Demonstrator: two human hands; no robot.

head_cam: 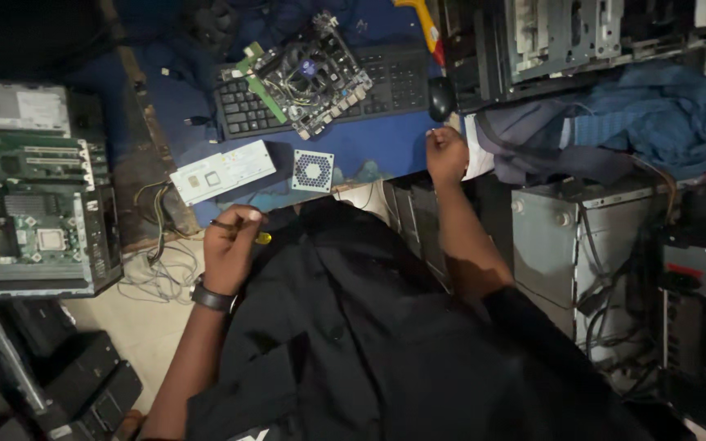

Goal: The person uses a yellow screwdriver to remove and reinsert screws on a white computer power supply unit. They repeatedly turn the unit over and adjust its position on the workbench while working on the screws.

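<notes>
My left hand (229, 249) is closed around a small screwdriver with a yellow handle (261, 238), held near the front edge of the blue table (373, 143). My right hand (446, 153) rests fisted on the table's right front corner, apparently pinching something tiny. A circuit board with a cooler (310, 73) lies on top of a black keyboard (248, 108). Nearer to me sit a white flat module (222, 171) and a small square fan grille (313, 170).
An open computer case with a green motherboard (34, 214) lies at the left. A black mouse (440, 98) sits right of the keyboard. Grey computer towers (561, 245), blue cloth (655, 122) and cables crowd the right. Loose wires (157, 261) hang by the table's left edge.
</notes>
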